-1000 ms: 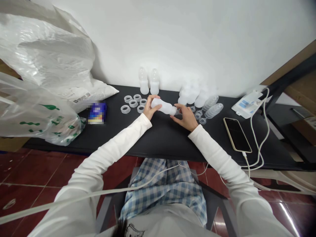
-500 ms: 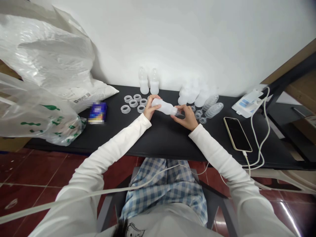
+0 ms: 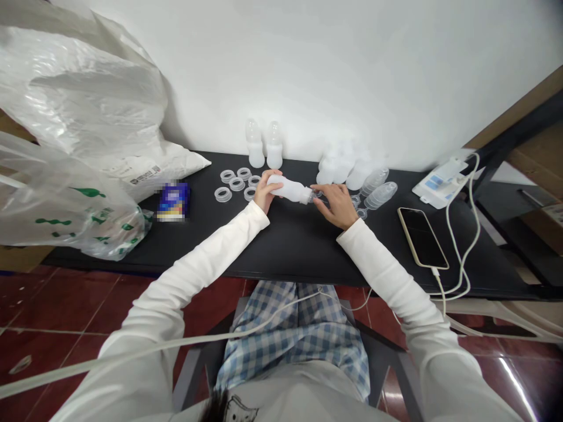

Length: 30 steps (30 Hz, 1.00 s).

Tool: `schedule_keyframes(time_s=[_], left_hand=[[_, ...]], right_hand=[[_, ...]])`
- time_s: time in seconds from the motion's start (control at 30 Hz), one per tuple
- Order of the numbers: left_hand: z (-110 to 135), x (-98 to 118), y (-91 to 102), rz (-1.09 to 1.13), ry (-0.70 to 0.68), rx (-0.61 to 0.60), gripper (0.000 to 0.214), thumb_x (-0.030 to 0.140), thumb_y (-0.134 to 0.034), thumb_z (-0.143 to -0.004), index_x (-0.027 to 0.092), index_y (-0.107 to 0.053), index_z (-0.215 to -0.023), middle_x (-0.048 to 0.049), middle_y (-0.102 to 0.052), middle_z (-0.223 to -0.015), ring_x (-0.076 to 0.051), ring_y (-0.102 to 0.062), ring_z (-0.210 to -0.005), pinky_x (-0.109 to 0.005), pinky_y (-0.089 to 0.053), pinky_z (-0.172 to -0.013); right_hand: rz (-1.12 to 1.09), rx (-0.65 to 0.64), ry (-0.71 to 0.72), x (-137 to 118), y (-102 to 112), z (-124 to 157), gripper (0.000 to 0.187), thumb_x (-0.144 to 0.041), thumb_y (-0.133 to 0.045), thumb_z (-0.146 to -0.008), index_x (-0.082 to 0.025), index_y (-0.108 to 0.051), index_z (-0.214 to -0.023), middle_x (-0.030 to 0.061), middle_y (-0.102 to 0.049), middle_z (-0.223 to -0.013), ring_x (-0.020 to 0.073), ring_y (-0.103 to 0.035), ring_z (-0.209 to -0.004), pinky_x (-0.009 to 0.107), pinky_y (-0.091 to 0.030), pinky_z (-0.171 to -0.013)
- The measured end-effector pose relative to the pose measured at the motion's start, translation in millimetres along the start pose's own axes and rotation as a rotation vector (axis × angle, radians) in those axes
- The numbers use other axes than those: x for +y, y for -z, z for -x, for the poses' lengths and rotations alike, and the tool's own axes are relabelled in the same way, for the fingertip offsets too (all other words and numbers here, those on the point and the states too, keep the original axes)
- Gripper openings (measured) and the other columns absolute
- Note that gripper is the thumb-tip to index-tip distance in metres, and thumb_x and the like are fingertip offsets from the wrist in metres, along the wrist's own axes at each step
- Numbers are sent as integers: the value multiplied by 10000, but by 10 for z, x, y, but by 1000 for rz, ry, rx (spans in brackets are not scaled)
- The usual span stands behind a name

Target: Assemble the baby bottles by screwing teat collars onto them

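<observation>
A white baby bottle [image 3: 291, 189] lies tilted in the air above the black table, its neck pointing right. My left hand [image 3: 265, 192] is wrapped round its base end. At the neck, my right hand [image 3: 338, 205] has its thumb and fingers closed on a clear teat [image 3: 312, 196], partly hidden by the fingers. Several clear collar rings [image 3: 223, 194] lie to the left of my left hand. Right of my right hand are loose clear teats [image 3: 361, 213] and clear domed caps [image 3: 380, 196]. Several white bottle bodies [image 3: 339, 167] are grouped behind it.
Two capped bottles [image 3: 274, 149] stand by the wall. Plastic bags [image 3: 79, 199] and a blue packet [image 3: 174, 201] are at the left. On the right are a phone [image 3: 423, 237] on a charging cable and a white-and-blue package [image 3: 442, 183]. Another cable [image 3: 197, 339] crosses my lap.
My right hand's fingers have shifted their grip at the bottle's neck and spread out more. The bottle has moved slightly left and is a little more level.
</observation>
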<state>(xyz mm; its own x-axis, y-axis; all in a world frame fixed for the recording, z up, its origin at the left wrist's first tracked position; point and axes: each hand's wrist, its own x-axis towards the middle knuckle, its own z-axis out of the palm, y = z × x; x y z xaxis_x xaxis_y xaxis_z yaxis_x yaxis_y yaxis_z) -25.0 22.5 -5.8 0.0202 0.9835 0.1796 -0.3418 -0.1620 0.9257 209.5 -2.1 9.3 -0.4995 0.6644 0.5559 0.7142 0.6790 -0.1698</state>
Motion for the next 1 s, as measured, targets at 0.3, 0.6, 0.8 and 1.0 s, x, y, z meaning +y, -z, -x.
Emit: schedule_keyframes(time_s=[0.3, 0.6, 0.8, 1.0], left_hand=[[17, 79, -25, 112, 80, 92, 393, 295, -717, -591, 205, -577, -947, -25, -558, -907, -134, -588, -716, -198, -435, -468], [27, 87, -47, 78, 84, 93, 411, 304, -709, -568, 211, -565, -941, -18, -546, -898, -132, -558, -704, -202, -404, -466], [15, 68, -23, 31, 69, 79, 419, 330, -693, -582, 219, -552, -961, -29, -549, -922, -145, -560, -720, -220, -384, -487], [2, 28, 5, -33, 47, 36, 414, 349, -673, -611, 225, -546, -985, -41, -575, -962, -158, -575, -729, -235, -392, -499]], right_hand=[[405, 406, -715, 164, 423, -81, 288, -120, -470, -832, -160, -565, -1101, 187, -496, -1261, 354, -442, -1216, 597, -331, -1000], [438, 247, -959, 296, 684, -23, 378, -39, -480, -779, -149, -510, -1139, 211, -492, -1320, 336, -525, -1175, 533, -430, -973], [295, 566, -682, 364, 707, 13, 174, -150, -458, -915, -221, -558, -1040, 169, -534, -1169, 332, -550, -1135, 569, -463, -954], [93, 751, -250, 254, 532, -37, 219, -387, -425, -1011, -238, -585, -997, 75, -599, -955, 217, -603, -889, 432, -548, -753]])
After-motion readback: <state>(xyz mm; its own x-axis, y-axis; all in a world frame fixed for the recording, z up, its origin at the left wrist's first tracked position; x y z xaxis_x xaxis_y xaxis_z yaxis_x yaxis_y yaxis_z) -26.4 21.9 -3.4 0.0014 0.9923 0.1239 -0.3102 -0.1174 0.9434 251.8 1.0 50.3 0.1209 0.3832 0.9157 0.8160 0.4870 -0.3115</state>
